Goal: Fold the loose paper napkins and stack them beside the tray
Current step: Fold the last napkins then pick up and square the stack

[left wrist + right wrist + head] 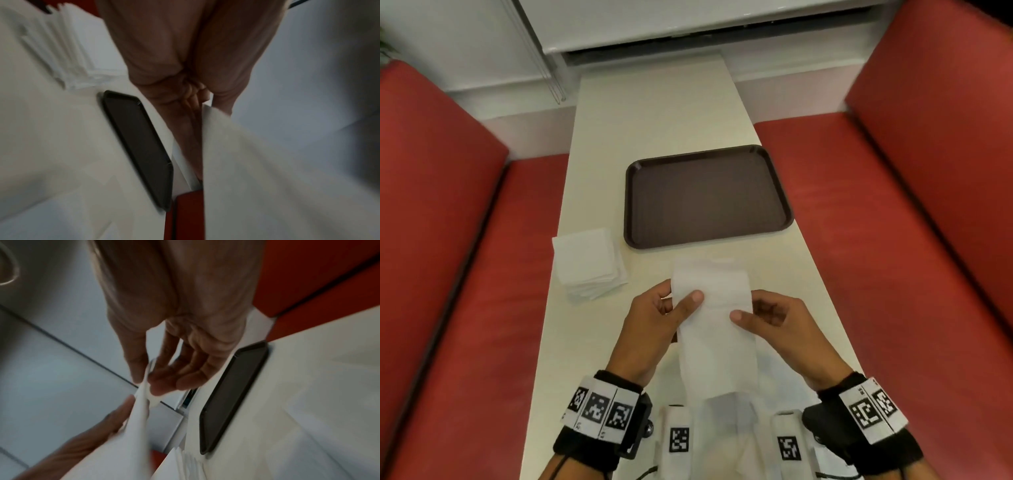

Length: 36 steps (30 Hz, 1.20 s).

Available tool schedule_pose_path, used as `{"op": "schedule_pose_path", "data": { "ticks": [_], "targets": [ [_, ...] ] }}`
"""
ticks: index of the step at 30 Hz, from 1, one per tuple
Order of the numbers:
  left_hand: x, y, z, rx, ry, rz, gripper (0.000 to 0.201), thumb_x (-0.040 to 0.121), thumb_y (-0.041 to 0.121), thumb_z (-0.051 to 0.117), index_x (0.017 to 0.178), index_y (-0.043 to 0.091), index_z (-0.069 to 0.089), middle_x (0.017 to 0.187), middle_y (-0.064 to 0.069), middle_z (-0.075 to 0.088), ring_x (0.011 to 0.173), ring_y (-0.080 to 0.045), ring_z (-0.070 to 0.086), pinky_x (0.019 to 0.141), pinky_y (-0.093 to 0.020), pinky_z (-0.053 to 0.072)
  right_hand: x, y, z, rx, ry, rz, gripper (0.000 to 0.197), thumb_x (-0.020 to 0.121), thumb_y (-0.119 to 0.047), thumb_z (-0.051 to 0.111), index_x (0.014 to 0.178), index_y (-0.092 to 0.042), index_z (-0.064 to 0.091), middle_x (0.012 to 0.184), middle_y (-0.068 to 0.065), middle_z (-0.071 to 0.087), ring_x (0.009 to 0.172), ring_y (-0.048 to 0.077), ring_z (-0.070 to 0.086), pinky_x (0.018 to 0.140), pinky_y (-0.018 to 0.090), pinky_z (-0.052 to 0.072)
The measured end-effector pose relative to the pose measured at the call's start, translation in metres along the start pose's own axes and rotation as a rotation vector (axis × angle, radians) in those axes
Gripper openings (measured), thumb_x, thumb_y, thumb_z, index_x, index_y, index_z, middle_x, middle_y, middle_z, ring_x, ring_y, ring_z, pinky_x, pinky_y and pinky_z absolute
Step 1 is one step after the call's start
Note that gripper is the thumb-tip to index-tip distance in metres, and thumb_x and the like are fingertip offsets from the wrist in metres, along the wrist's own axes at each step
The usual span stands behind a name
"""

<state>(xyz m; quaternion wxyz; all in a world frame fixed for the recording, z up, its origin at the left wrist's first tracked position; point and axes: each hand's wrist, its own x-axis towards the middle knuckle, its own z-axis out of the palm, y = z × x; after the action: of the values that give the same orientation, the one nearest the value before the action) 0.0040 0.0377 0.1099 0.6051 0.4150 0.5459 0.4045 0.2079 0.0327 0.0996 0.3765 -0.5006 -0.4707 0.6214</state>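
Tight lane over a narrow table, 2 red benches walling it in.
Far end past the dark tray is bare and open to a reach. The tray fills the right half at mid-table; the folded napkin stack blocks the left edge beside it, with a slim gap between. Both hands hold a napkin up across the near centre; beneath it, loose napkins seem to crowd the near edge.
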Motion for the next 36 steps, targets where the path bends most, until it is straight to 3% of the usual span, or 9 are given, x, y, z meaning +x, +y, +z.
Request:
{"op": "schedule_pose_path", "data": {
  "ticks": [7, 11, 14, 17, 19, 25, 28, 33, 36],
  "targets": [
    [-0.006, 0.008, -0.046, 0.091, -0.026, 0.099, 0.021, 0.092, 0.006, 0.064, 0.11, 0.014, 0.072, 0.097, -0.011, 0.078, 0.093, -0.029, 0.075, 0.08, -0.041, 0.062, 0.018, -0.005, 0.024, 0.134, 0.026, -0.096, 0.024, 0.089, -0.014, 0.061, 0.111, -0.015, 0.071, 0.11, -0.001, 0.075, 0.101, 0.018, 0.071, 0.085, 0.029, 0.058],
    [-0.004, 0.006, -0.075, 0.134, 0.001, 0.142, 0.043, 0.096, -0.007, 0.054, 0.096, 0.028, 0.08, 0.096, -0.001, 0.078, 0.088, -0.024, 0.074, 0.074, -0.037, 0.062, 0.033, -0.01, 0.05, 0.147, -0.058, -0.095, 0.035, 0.1, 0.001, 0.045, 0.103, -0.017, 0.075, 0.104, 0.003, 0.071, 0.083, 0.006, 0.067, 0.073, 0.018, 0.053],
    [-0.002, 0.006, -0.096, 0.103, 0.011, 0.114, 0.039, 0.096, -0.014, 0.044, 0.092, 0.011, 0.073, 0.082, 0.009, 0.071, 0.072, -0.009, 0.068, 0.063, -0.025, 0.057, 0.048, -0.012, 0.066, 0.146, -0.124, -0.113, 0.049, 0.095, -0.009, 0.029, 0.095, -0.007, 0.078, 0.101, 0.006, 0.06, 0.095, 0.016, 0.059, 0.081, 0.025, 0.048],
    [0.0, 0.007, -0.116, -0.038, 0.021, 0.037, 0.025, 0.103, 0.002, 0.039, 0.097, 0.009, 0.062, 0.089, -0.003, 0.068, 0.071, -0.016, 0.065, 0.06, -0.026, 0.052, 0.061, -0.014, 0.088, 0.063, -0.089, -0.157, 0.041, 0.085, -0.026, 0.042, 0.091, -0.014, 0.081, 0.096, -0.007, 0.058, 0.093, 0.011, 0.057, 0.078, 0.017, 0.046],
    [0.003, 0.007, -0.129, -0.149, 0.029, -0.014, 0.016, 0.103, 0.009, 0.042, 0.102, 0.014, 0.056, 0.09, -0.007, 0.068, 0.071, -0.023, 0.062, 0.062, -0.032, 0.051, 0.069, -0.015, 0.106, -0.12, -0.023, -0.212, 0.015, 0.087, -0.018, 0.067, 0.09, -0.023, 0.081, 0.097, -0.009, 0.06, 0.092, 0.021, 0.057, 0.076, 0.019, 0.048],
    [0.017, -0.002, -0.173, 0.032, 0.158, 0.029, 0.025, 0.091, 0.013, 0.07, 0.111, 0.017, 0.056, 0.087, -0.01, 0.075, 0.084, -0.029, 0.072, 0.076, -0.039, 0.059, 0.101, -0.01, 0.156, -0.113, 0.046, -0.189, 0.026, 0.085, -0.005, 0.072, 0.107, -0.019, 0.071, 0.103, -0.004, 0.064, 0.081, 0.026, 0.063, 0.079, 0.037, 0.058],
    [0.033, -0.001, -0.198, 0.094, 0.304, 0.13, 0.027, 0.087, 0.011, 0.075, 0.108, 0.019, 0.06, 0.082, -0.009, 0.073, 0.081, -0.033, 0.068, 0.072, -0.034, 0.056, 0.121, -0.008, 0.179, -0.033, 0.101, -0.115, 0.041, 0.083, -0.01, 0.074, 0.119, -0.026, 0.062, 0.097, -0.002, 0.062, 0.064, 0.017, 0.058, 0.071, 0.031, 0.055],
    [0.074, 0.007, -0.225, 0.261, 0.426, 0.234, 0.029, 0.084, 0.009, 0.078, 0.103, 0.02, 0.059, 0.085, -0.004, 0.069, 0.062, -0.008, 0.062, 0.058, -0.019, 0.052, 0.16, 0.003, 0.207, 0.034, 0.202, -0.031, 0.039, 0.086, -0.009, 0.073, 0.12, -0.023, 0.06, 0.105, 0.013, 0.069, 0.081, 0.019, 0.072, 0.072, 0.03, 0.059],
    [0.099, 0.004, -0.234, 0.448, 0.461, 0.246, 0.03, 0.085, 0.011, 0.077, 0.105, 0.02, 0.057, 0.081, -0.002, 0.062, 0.057, -0.007, 0.059, 0.05, -0.013, 0.046, 0.19, 0.019, 0.218, -0.084, 0.275, -0.068, 0.038, 0.084, -0.015, 0.076, 0.117, -0.025, 0.06, 0.101, 0.01, 0.07, 0.083, 0.027, 0.07, 0.075, 0.037, 0.061]
  ]
}}
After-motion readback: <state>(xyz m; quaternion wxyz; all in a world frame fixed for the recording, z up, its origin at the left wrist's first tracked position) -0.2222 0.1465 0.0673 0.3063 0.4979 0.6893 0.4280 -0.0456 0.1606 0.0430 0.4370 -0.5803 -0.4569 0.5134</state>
